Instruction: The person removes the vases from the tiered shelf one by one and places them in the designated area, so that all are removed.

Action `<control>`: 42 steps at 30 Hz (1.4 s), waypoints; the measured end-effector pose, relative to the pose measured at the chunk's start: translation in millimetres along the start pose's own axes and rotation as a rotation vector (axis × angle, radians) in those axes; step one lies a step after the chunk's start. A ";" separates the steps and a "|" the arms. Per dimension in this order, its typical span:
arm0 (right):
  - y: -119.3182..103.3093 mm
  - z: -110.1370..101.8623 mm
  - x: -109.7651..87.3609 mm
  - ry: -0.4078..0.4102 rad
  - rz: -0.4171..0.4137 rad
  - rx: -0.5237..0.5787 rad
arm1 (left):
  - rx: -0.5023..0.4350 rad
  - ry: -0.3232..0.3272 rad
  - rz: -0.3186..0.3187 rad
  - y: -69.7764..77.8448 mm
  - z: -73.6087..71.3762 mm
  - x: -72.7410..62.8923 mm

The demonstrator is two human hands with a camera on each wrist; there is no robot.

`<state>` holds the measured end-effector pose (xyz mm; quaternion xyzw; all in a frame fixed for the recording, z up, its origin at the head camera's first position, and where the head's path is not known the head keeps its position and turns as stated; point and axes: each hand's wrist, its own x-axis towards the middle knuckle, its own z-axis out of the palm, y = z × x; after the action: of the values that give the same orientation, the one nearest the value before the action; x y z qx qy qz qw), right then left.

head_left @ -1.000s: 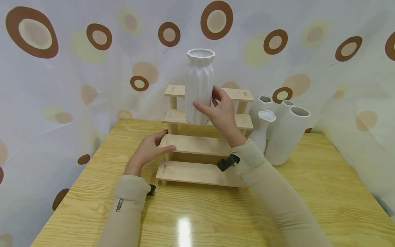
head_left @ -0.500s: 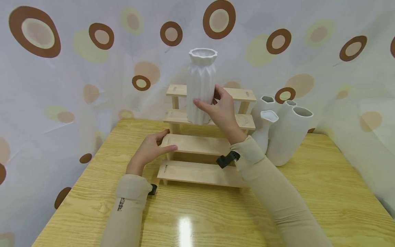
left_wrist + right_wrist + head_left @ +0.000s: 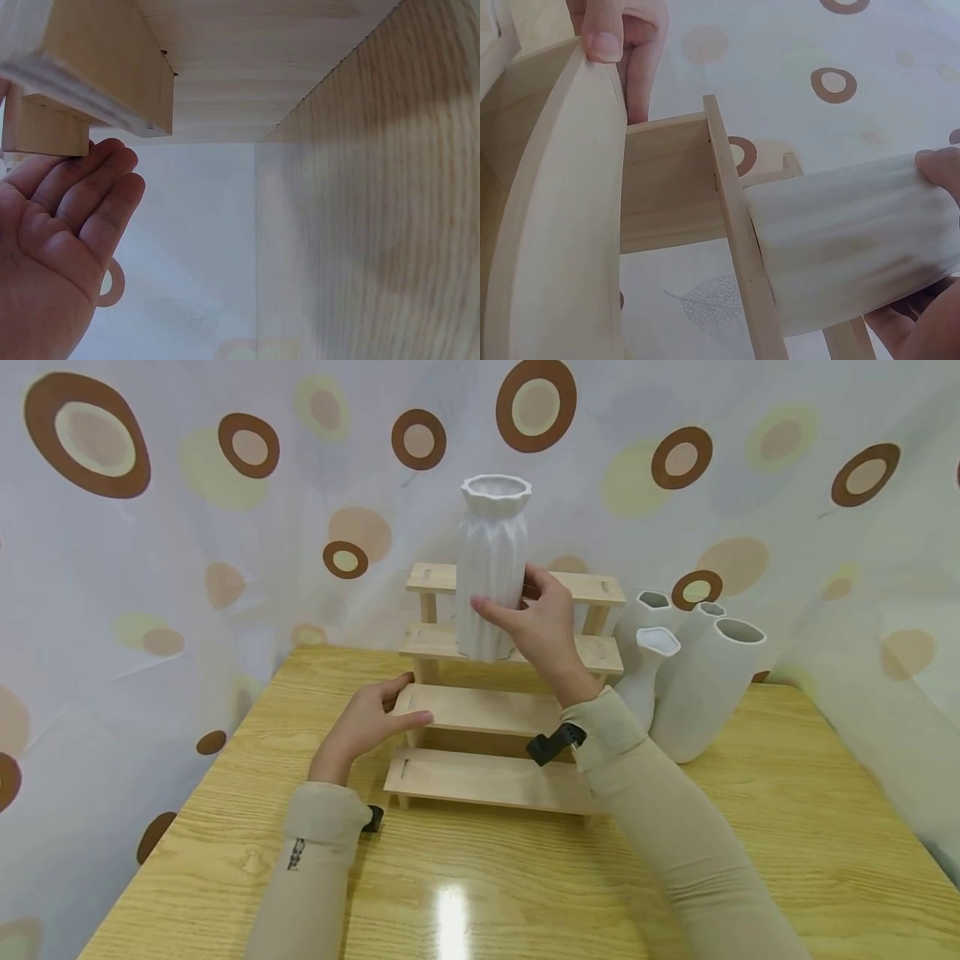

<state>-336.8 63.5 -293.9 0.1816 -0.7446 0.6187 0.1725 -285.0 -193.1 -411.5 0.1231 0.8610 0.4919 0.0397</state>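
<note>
My right hand (image 3: 546, 625) holds a white ribbed vase (image 3: 491, 560) by its right side, thumb in front and fingers behind. The vase stands upright, its scalloped rim on top. In the right wrist view the base of the vase (image 3: 840, 247) is at the shelf board (image 3: 739, 217), second from the top of a pale wooden tiered stand (image 3: 480, 708). My left hand (image 3: 367, 722) grips the left end of a lower tier. Its thumb lies on the board; in the left wrist view the fingers of the left hand (image 3: 75, 217) extend beside the wooden end piece (image 3: 112, 67).
Several white vases cluster right of the stand, among them a tall oval-mouthed vase (image 3: 705, 693) and a slim flared vase (image 3: 645, 681). They stand close to my right sleeve (image 3: 675, 827). The wood-grain table (image 3: 405, 893) meets a patterned cloth backdrop (image 3: 247, 543) behind the stand.
The whole head view has shifted slightly, so everything appears a little further right. Both hands, the vase and the stand keep their places relative to one another.
</note>
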 end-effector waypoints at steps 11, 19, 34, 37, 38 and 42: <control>-4.3 -6.5 1.5 0.027 -0.004 -0.007 | 0.000 0.009 0.003 0.9 1.5 0.8; -7.8 -11.2 -5.4 0.029 -0.006 -0.002 | -0.011 0.012 0.000 2.1 1.9 -0.9; -14.8 -25.5 -20.3 0.023 -0.028 0.045 | -0.004 0.000 -0.001 3.2 2.0 -2.0; -15.3 -29.4 -22.7 0.035 -0.024 0.040 | 0.000 -0.003 0.002 2.3 2.2 -2.1; -15.4 -30.7 -23.4 0.039 -0.023 0.041 | 0.004 -0.003 0.003 2.2 2.3 -2.1; -15.2 -35.9 -26.0 0.046 -0.018 0.030 | 0.007 -0.001 -0.003 1.9 2.5 -1.7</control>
<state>-305.6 97.8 -287.1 0.1768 -0.7295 0.6322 0.1924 -282.5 -190.5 -411.2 0.1222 0.8630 0.4886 0.0406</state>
